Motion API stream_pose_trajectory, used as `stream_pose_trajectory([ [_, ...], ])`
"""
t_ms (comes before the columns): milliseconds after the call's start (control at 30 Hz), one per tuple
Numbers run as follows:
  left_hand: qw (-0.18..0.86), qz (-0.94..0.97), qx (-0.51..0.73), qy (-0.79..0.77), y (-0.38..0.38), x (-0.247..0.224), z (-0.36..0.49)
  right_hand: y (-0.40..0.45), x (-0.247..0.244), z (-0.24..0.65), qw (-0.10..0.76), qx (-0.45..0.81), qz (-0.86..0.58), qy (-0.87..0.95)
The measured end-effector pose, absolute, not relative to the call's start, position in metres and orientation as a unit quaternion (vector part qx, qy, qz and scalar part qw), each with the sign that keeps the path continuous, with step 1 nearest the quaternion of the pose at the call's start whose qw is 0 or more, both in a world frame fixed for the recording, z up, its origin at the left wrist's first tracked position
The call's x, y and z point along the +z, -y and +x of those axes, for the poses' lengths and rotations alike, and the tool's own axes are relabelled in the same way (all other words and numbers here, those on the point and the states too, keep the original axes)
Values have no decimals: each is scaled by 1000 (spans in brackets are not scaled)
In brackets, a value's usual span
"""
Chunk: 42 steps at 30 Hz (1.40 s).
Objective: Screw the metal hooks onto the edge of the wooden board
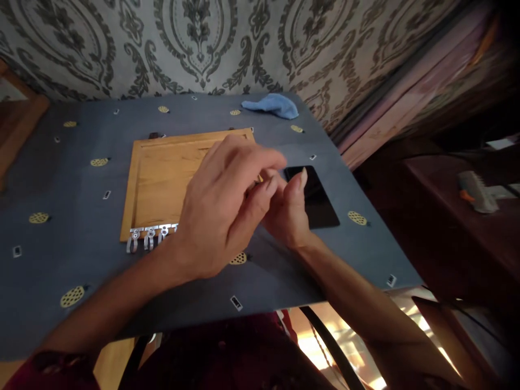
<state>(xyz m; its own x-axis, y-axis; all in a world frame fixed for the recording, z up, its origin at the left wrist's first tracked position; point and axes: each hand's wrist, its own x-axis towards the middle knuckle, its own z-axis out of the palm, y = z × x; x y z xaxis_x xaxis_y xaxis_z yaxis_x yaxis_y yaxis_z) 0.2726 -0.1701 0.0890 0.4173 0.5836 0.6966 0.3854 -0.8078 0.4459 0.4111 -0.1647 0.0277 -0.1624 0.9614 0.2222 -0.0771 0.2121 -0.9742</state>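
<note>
My left hand (227, 208) is in front of the wooden framed board (166, 179), its thumb and fingers bent inward in a pinch. Its fingertips meet the curled fingers of my right hand (290, 214), whose thumb points up. Whatever small thing may lie between the two hands is hidden by the fingers. Along the board's near edge runs a row of silver metal hooks (150, 236); my left wrist covers the rest of that edge. Just beyond my right thumb lies a black phone-like slab (319, 200), flat on the table.
A blue cloth (274, 105) lies crumpled near the far edge of the table (81, 216), which has a grey-blue pineapple-print cover. Patterned wallpaper rises behind it. To the right, a dark red surface (442, 179) carries a brush-like object (477, 190). A wooden frame (24, 127) stands at far left.
</note>
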Motion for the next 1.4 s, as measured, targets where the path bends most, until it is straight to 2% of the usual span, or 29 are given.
stream_pose_trajectory([
  [133, 258, 805, 459, -274, 164, 88, 296, 166, 30, 407, 615, 467, -354, 528],
  [200, 272, 804, 449, -279, 165, 84, 304, 167, 32, 407, 633, 458, -350, 516],
  [467, 239, 810, 450, -289, 164, 77, 313, 163, 31, 414, 612, 524, -329, 493],
  [667, 399, 707, 520, -265, 159, 71, 315, 148, 10, 420, 604, 567, -327, 454],
  [833, 519, 617, 555, -207, 155, 66, 319, 139, -18, 420, 613, 523, -398, 439],
  [1200, 533, 623, 524, -232, 158, 76, 328, 142, -15, 428, 565, 507, -410, 506],
  [1400, 553, 646, 451, -270, 157, 81, 324, 141, -20, 430, 529, 524, -410, 526],
])
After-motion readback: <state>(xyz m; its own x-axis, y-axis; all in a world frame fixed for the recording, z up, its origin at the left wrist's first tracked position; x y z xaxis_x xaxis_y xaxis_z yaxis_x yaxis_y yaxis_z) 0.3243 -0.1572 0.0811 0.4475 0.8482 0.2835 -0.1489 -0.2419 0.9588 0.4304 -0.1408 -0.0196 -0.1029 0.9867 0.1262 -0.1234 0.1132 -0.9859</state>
